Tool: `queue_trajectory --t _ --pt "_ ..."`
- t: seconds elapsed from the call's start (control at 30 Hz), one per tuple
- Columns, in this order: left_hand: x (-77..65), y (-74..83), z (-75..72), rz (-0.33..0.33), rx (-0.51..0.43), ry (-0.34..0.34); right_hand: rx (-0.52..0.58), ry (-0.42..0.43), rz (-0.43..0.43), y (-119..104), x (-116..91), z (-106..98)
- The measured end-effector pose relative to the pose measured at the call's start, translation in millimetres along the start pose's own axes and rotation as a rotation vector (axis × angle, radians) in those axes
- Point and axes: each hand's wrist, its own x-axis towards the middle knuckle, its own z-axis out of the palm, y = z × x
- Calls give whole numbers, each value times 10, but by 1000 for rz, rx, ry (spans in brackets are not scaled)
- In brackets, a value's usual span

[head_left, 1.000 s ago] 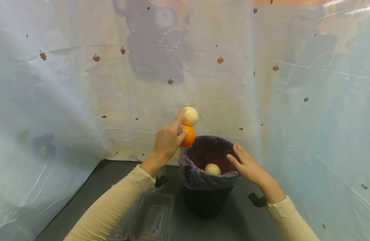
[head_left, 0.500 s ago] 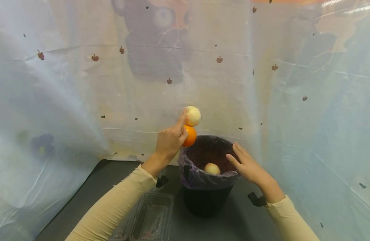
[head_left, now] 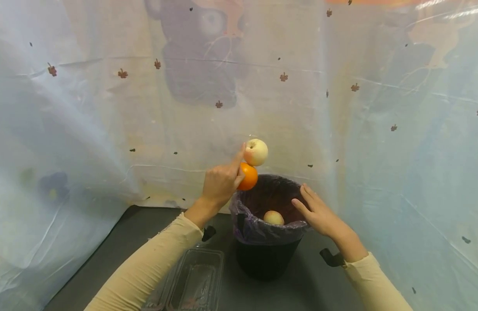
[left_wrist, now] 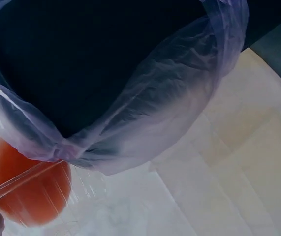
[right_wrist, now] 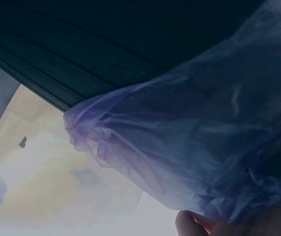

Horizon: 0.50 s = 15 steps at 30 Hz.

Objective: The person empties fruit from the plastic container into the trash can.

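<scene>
Above the left rim of a bin [head_left: 268,259] lined with a purple plastic bag [head_left: 262,233], my left hand [head_left: 219,183] grips a clear plastic box [left_wrist: 27,177], faint in the head view. An orange [head_left: 248,177] and a pale yellow peach-like fruit [head_left: 256,153] with a pink blush sit beyond my fingers; the left wrist view shows the orange through the clear wall. Another pale fruit [head_left: 274,217] lies inside the bin. My right hand [head_left: 320,214] rests on the bin's right rim, fingers extended; in the right wrist view its fingertips [right_wrist: 189,223] touch the bag.
A clear plastic container [head_left: 196,280] stands on the dark table [head_left: 103,259], left of the bin. Behind the table hangs a printed plastic curtain [head_left: 278,112], close to the held fruit. Black straps [head_left: 332,258] are on both wrists.
The pale fruit in my left hand has shifted right and slightly turned, showing its stem hollow. The orange and left hand have edged right towards the bin. My right hand stays put.
</scene>
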Motion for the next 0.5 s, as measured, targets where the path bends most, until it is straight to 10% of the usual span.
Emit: queue_trajectory --t 0.27,0.5 --pt "-24 -51 -15 1 48 28 5 3 -4 -10 -3 5" --pt "-112 -184 -129 -208 -151 15 13 -8 12 1 -5 3"
